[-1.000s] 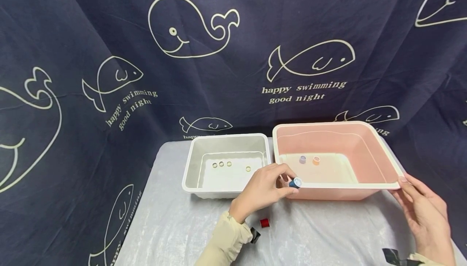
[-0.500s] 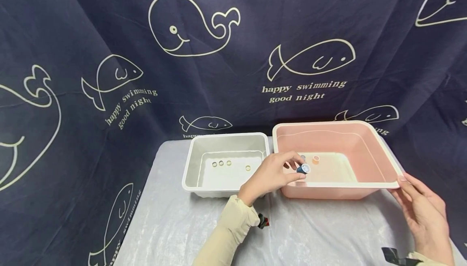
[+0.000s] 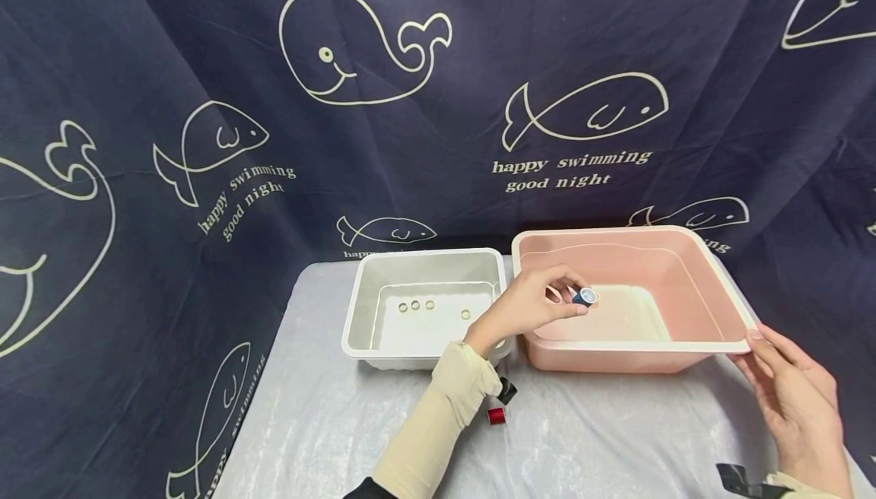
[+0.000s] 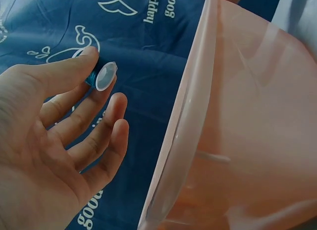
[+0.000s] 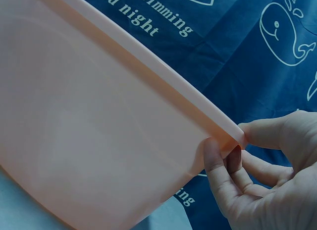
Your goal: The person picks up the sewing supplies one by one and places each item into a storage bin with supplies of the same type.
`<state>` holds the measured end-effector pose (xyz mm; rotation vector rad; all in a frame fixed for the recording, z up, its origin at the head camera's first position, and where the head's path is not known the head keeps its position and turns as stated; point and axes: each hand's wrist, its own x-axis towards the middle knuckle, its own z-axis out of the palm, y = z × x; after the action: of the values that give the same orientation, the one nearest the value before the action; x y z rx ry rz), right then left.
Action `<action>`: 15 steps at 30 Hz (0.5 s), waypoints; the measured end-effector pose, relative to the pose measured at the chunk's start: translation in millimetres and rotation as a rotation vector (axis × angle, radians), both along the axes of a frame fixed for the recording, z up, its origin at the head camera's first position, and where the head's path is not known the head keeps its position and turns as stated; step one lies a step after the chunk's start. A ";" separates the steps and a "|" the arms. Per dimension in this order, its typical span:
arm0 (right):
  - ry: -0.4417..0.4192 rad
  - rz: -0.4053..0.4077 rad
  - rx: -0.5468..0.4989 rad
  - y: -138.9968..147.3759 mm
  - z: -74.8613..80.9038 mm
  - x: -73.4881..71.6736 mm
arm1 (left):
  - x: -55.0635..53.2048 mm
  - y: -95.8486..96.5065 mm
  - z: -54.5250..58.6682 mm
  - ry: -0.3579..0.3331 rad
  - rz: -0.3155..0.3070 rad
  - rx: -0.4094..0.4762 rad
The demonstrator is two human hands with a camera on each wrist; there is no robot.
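My left hand (image 3: 537, 299) pinches a blue thread spool (image 3: 585, 297) between thumb and fingertips, over the inside of the pink basin (image 3: 630, 347). In the left wrist view the white end of the spool (image 4: 106, 76) faces outward, and the other fingers are spread beneath it. My right hand (image 3: 797, 392) grips the basin's near right corner. The right wrist view has the thumb on top of the rim (image 5: 233, 131) and fingers under it. Beyond the blue spool an orange-rimmed spool (image 3: 597, 297) shows slightly on the basin floor. A red thread spool (image 3: 496, 416) lies on the table below my left forearm.
A white basin (image 3: 424, 354) stands left of the pink one, with several small yellowish rings or spools (image 3: 430, 305) on its floor. A dark blue curtain (image 3: 411, 157) with whale and fish drawings hangs behind the silvery table cloth (image 3: 308, 400).
My left hand has carried the blue spool right and farther in, from the pink basin's near rim to over its floor, now covering a spool there. My right hand stays at the corner.
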<state>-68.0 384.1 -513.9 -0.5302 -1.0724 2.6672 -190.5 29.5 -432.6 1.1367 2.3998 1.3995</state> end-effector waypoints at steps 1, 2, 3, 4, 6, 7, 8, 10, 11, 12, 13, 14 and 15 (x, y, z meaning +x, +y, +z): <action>-0.001 0.000 -0.001 0.2 -0.1 0.0 | -2.2 1.8 0.2 0.000 -0.008 0.005; 0.001 0.001 -0.001 0.3 0.0 -0.2 | -4.5 3.6 0.4 0.004 -0.012 0.005; 0.002 0.000 -0.002 0.5 0.0 -0.4 | -6.5 5.3 1.0 0.009 -0.016 0.007; 0.002 0.001 -0.002 0.8 -0.3 -0.5 | -8.5 7.2 1.6 0.021 -0.019 0.005; -0.009 -0.005 0.003 1.0 -0.4 -1.1 | -12.5 11.2 3.1 0.032 -0.027 0.009; -0.016 -0.008 0.004 1.1 -0.4 -1.2 | -14.4 13.2 3.6 0.035 -0.030 0.009; -0.026 -0.013 0.007 1.1 -0.5 -1.4 | -16.2 15.1 4.3 0.036 -0.033 0.008; -0.042 -0.019 0.009 1.3 -1.2 -1.4 | -19.6 18.9 5.6 0.031 -0.038 0.003; -0.046 -0.017 0.010 1.5 -1.5 -1.3 | -21.3 20.6 6.1 0.023 -0.037 -0.004; -0.038 -0.010 0.001 2.1 -2.3 -0.9 | -23.0 22.4 6.4 0.016 -0.037 -0.008; -0.028 0.000 -0.006 2.7 -3.3 -0.3 | -24.8 24.2 6.4 0.008 -0.040 -0.010; -0.018 0.011 -0.009 3.2 -4.3 0.4 | -26.6 25.8 6.6 -0.002 -0.044 -0.008; -0.005 0.025 -0.013 3.9 -5.6 1.0 | -28.3 27.6 6.8 -0.012 -0.048 -0.007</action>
<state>-67.0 388.0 -519.5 -0.5298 -1.0712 2.6972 -218.8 57.1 -425.8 1.1725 2.3512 1.3780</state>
